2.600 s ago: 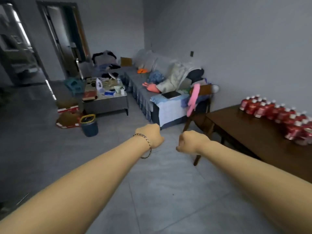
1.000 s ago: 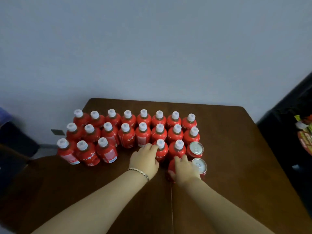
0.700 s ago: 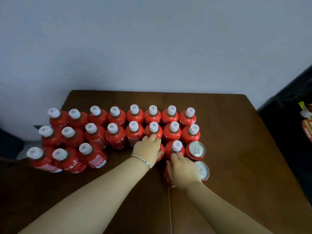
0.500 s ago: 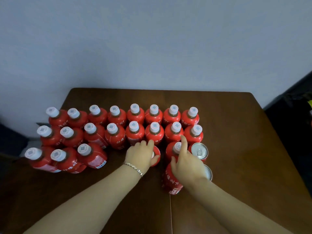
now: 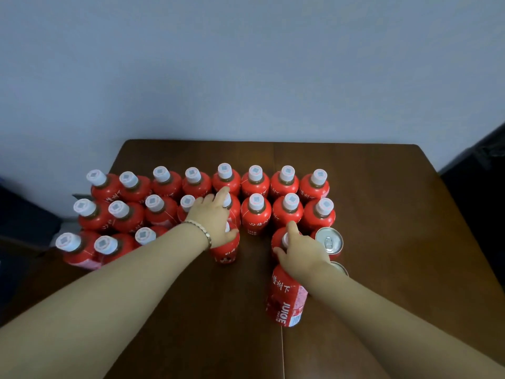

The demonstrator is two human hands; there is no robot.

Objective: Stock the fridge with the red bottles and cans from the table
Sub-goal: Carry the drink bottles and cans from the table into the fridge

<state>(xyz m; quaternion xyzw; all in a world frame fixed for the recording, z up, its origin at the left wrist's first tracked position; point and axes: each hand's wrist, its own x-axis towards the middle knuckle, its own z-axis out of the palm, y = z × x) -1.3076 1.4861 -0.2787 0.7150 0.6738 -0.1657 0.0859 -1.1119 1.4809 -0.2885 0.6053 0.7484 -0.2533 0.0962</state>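
1. Step, as I judge it: pickup at the table, first load. Fridge not in view.
2. Left hand (image 5: pixel 211 221) grips the neck of a red-sleeved plastic bottle with white cap (image 5: pixel 225 248) under its palm. Its fingers stretch onto the second-row red bottle (image 5: pixel 235 210) just beyond.
3. Right hand (image 5: pixel 302 257) grasps the top of a JUICE-labelled red plastic bottle (image 5: pixel 287 299), which is tilted. Can't tell if it's off the brown wooden table (image 5: pixel 396 214). Index finger lies over the neighbouring red bottle (image 5: pixel 278 236) beyond.
4. Two red metal cans with silver tops (image 5: pixel 329 240) sit just right of the right hand.
5. The packed rows of red bottles (image 5: pixel 284 184) stand beyond and left of the hands.
6. Next move likely needs firm neck grips, then straight lifts. Neighbours are touching, so there's a tip risk.
7. Contents: all visible bottles are capped and the sleeves are opaque, so fill level can't be told. The one clear can top shows its tab flat, so it looks sealed.
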